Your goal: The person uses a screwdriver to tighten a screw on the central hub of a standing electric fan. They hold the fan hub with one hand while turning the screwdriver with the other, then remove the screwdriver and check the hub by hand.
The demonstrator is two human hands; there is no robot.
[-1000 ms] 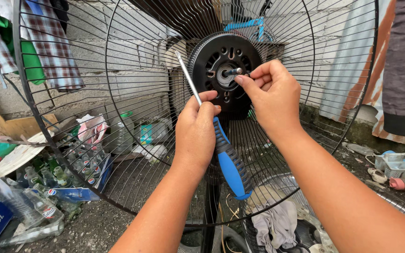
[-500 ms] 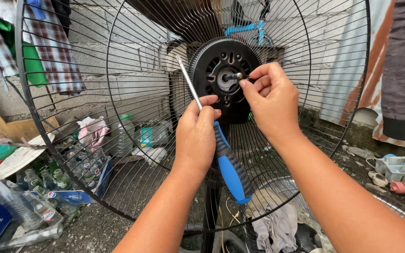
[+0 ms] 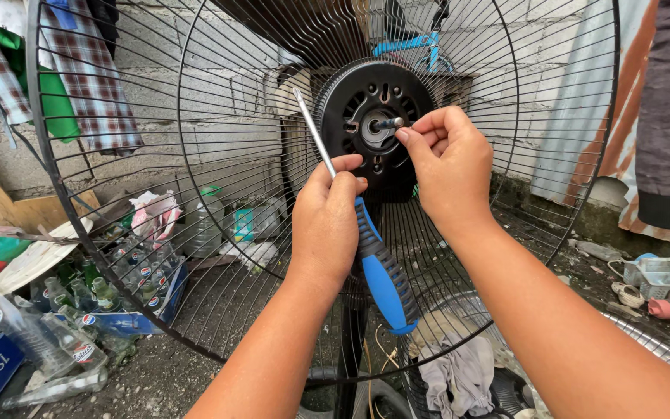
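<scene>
- Fan guard (image 3: 157,256): rear wire half, upright on its stand, fills the view; front half and blades are off, judging by the bare motor face
- Motor (image 3: 381,116): black round housing at the guard's hub, vent slots showing, still seated in the guard
- Left hand (image 3: 326,225): closed around a screwdriver (image 3: 385,283), blue-and-black handle pointing down, metal shank angled up-left past the fingers; tip clear of the motor, not engaged on any screw
- Right hand (image 3: 451,167): thumb and fingertips pinched at the end of the shaft (image 3: 388,122), which sticks out of the motor centre; whether a small nut or cap sits between them I cannot tell
- Status, as a judgement: strip-down partly done; hub fastening in hand, motor and rear guard left to separate
- Surroundings: crate of glass bottles (image 3: 110,291) lower left, rags (image 3: 459,376) below the guard
</scene>
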